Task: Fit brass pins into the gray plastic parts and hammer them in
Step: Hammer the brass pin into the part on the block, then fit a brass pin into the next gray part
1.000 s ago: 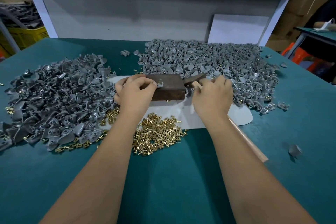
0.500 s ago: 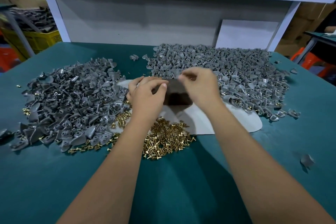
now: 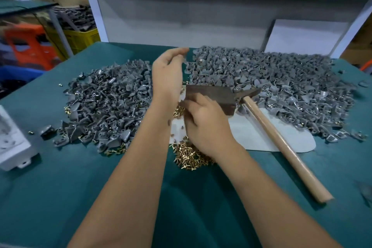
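— Two hands, two jobs. The right hand [image 3: 205, 121] is down at the near edge of the brass pins [image 3: 189, 157], fingers curled toward the heap; whether its grip has a pin pinched I cannot tell, the fingertips are hidden. The left hand [image 3: 168, 74] is lifted above the worktop [image 3: 60, 197] with its fingers loosely spread and nothing visibly held

— So which step is this?

— Picking up stock, I'd judge, not hammering. The hammer [image 3: 281, 137] lies untouched on the white mat [image 3: 261, 137], head against the dark block [image 3: 213, 96]

— And the gray parts?

— One pile left [image 3: 108, 104], a bigger one behind the block [image 3: 281, 78] with brass showing in some pieces, so probably finished ones

— What does the next move call for?

— A single pin teased out of the heap, a bare part from the left pile, the pin seated in its hole on the block, then a free hand for the hammer handle
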`<move>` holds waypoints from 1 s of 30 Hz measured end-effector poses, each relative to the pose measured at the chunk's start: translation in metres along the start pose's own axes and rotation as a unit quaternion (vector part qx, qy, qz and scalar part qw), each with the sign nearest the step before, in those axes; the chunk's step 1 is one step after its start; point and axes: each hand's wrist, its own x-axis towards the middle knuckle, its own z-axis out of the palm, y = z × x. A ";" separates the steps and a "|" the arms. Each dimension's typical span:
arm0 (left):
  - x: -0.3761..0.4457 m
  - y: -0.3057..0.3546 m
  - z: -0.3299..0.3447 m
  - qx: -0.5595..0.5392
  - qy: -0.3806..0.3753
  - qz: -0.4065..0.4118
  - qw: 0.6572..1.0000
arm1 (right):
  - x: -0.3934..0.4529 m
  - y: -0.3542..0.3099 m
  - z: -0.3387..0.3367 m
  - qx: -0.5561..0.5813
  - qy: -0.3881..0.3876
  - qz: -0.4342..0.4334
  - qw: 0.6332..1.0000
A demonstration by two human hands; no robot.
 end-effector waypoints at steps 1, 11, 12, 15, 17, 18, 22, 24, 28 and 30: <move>0.005 0.005 -0.008 0.000 0.004 -0.006 1.000 | -0.005 -0.009 0.001 -0.013 -0.041 -0.035 0.998; 0.024 0.016 -0.063 0.087 0.022 -0.023 0.996 | -0.012 -0.092 0.027 -0.234 -0.215 -0.353 0.880; 0.024 0.017 -0.064 0.088 0.020 -0.022 0.996 | -0.007 -0.093 0.029 -0.238 -0.218 -0.360 0.875; 0.021 0.018 -0.063 0.100 0.011 -0.021 0.995 | 0.013 -0.085 0.033 -0.219 -0.233 -0.332 0.887; 0.018 0.014 -0.065 0.108 0.016 -0.016 0.994 | 0.032 -0.072 0.038 -0.195 -0.241 -0.274 0.910; 0.016 0.010 -0.068 0.107 0.020 -0.012 0.994 | 0.041 -0.064 0.041 -0.184 -0.245 -0.246 0.919; 0.011 -0.011 -0.075 0.094 0.045 -0.001 0.995 | 0.061 -0.020 0.036 -0.158 -0.282 -0.127 0.938; 0.010 -0.020 -0.069 0.115 0.040 -0.007 0.993 | 0.056 -0.006 0.024 -0.081 -0.176 -0.113 0.974; 0.009 -0.033 -0.049 0.205 -0.026 -0.060 0.977 | 0.032 0.008 0.010 -0.006 0.026 -0.065 0.998; 0.008 -0.040 -0.043 0.308 -0.050 -0.069 0.948 | 0.019 0.014 0.008 0.016 0.080 -0.002 0.997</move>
